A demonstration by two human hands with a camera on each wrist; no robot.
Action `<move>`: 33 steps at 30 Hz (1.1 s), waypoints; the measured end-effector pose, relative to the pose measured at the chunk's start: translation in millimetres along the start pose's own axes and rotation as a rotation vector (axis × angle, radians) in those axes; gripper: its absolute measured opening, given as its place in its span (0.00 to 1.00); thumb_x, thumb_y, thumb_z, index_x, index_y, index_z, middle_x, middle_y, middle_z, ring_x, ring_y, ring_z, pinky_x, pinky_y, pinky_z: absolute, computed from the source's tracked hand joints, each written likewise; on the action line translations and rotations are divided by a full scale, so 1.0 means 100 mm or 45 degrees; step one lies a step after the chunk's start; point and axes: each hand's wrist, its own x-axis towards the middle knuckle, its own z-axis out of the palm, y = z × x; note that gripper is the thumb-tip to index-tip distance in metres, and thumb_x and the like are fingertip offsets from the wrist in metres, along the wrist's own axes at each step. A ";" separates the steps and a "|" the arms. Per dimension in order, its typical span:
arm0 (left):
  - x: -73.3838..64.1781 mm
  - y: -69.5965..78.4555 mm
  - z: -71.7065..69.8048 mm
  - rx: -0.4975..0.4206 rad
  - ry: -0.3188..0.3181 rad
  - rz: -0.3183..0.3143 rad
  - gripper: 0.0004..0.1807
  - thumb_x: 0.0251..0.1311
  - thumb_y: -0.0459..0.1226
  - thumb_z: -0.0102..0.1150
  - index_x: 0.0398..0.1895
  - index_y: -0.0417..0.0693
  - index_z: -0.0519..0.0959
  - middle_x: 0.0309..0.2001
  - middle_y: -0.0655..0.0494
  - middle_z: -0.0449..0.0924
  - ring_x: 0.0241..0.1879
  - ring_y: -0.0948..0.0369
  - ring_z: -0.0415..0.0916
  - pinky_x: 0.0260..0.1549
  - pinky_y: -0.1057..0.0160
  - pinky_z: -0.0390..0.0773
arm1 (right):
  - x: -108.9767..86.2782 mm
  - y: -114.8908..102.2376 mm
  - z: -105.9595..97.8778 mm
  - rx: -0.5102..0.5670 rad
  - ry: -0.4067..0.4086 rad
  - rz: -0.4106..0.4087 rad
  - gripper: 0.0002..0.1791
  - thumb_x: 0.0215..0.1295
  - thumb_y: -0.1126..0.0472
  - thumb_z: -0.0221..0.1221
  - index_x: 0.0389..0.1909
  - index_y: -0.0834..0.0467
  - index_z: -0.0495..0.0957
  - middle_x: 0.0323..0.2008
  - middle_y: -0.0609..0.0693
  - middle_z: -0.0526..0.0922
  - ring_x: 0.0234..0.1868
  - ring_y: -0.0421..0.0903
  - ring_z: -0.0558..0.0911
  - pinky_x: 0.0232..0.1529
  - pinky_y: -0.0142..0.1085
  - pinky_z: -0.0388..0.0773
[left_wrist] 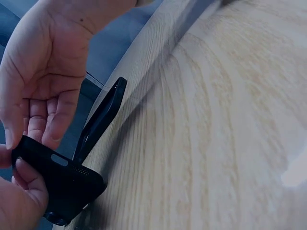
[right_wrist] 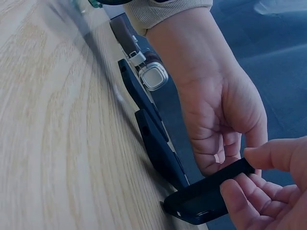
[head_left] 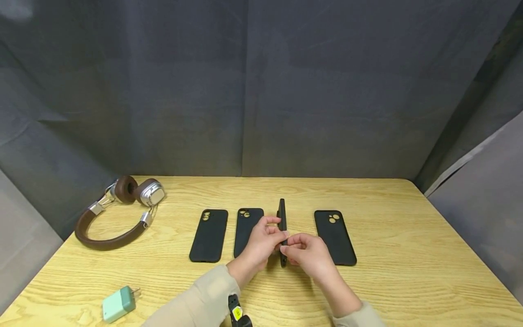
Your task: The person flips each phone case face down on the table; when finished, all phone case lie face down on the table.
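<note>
A black phone case (head_left: 283,210) stands on its long edge above the table, seen nearly edge-on in the head view. My left hand (head_left: 261,243) grips its left side, thumb on the near face and fingers behind. From the right, my right hand (head_left: 311,256) pinches the lower part between thumb and fingers. The left wrist view shows the end of the case (left_wrist: 64,184) with a port slot and small holes. In the right wrist view, its inner side (right_wrist: 204,196) looks dark and glossy; I cannot tell whether a phone is inside.
Two black phone cases, the left one (head_left: 208,236) and the middle one (head_left: 244,231), lie left of my hands. Another phone case (head_left: 337,240) lies to the right. Brown headphones (head_left: 110,243) rest at the far left, and a mint-green charger (head_left: 118,304) sits near the front.
</note>
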 end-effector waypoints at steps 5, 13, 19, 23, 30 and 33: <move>-0.01 -0.01 -0.01 0.006 0.011 -0.042 0.22 0.57 0.34 0.58 0.54 0.39 0.66 0.29 0.57 0.70 0.25 0.63 0.68 0.25 0.66 0.68 | 0.00 -0.01 0.01 0.019 0.023 0.002 0.08 0.51 0.68 0.63 0.32 0.67 0.78 0.22 0.51 0.80 0.24 0.43 0.78 0.28 0.36 0.78; -0.03 -0.02 -0.03 0.039 0.068 -0.033 0.19 0.62 0.37 0.52 0.54 0.36 0.68 0.38 0.51 0.72 0.38 0.58 0.69 0.32 0.63 0.72 | 0.00 -0.10 -0.05 0.049 0.072 -0.003 0.09 0.52 0.67 0.62 0.34 0.68 0.78 0.22 0.53 0.80 0.24 0.43 0.78 0.29 0.36 0.78; -0.05 -0.07 -0.03 0.003 0.033 -0.047 0.20 0.63 0.34 0.49 0.56 0.34 0.66 0.41 0.47 0.75 0.39 0.59 0.72 0.37 0.60 0.76 | -0.02 -0.17 -0.11 0.096 0.097 -0.017 0.11 0.53 0.68 0.61 0.37 0.69 0.78 0.24 0.51 0.81 0.26 0.43 0.79 0.31 0.34 0.78; -0.07 -0.10 -0.02 -0.050 -0.011 -0.098 0.21 0.64 0.34 0.48 0.59 0.35 0.65 0.44 0.44 0.76 0.39 0.60 0.76 0.37 0.61 0.77 | -0.04 -0.20 -0.13 0.132 0.104 -0.041 0.10 0.53 0.69 0.60 0.36 0.70 0.77 0.25 0.52 0.81 0.26 0.44 0.80 0.31 0.33 0.79; -0.05 -0.14 0.00 -0.150 -0.040 -0.158 0.21 0.64 0.35 0.50 0.58 0.37 0.65 0.37 0.51 0.79 0.31 0.64 0.75 0.29 0.67 0.74 | -0.06 -0.22 -0.16 0.174 0.107 -0.050 0.10 0.54 0.70 0.59 0.37 0.71 0.76 0.25 0.53 0.80 0.26 0.44 0.79 0.32 0.34 0.80; -0.05 -0.13 -0.01 -0.172 -0.052 -0.156 0.20 0.64 0.36 0.51 0.57 0.37 0.66 0.38 0.50 0.80 0.32 0.63 0.76 0.30 0.66 0.74 | -0.06 -0.21 -0.18 0.181 0.117 -0.055 0.10 0.55 0.70 0.59 0.37 0.71 0.76 0.26 0.53 0.80 0.26 0.44 0.79 0.32 0.34 0.80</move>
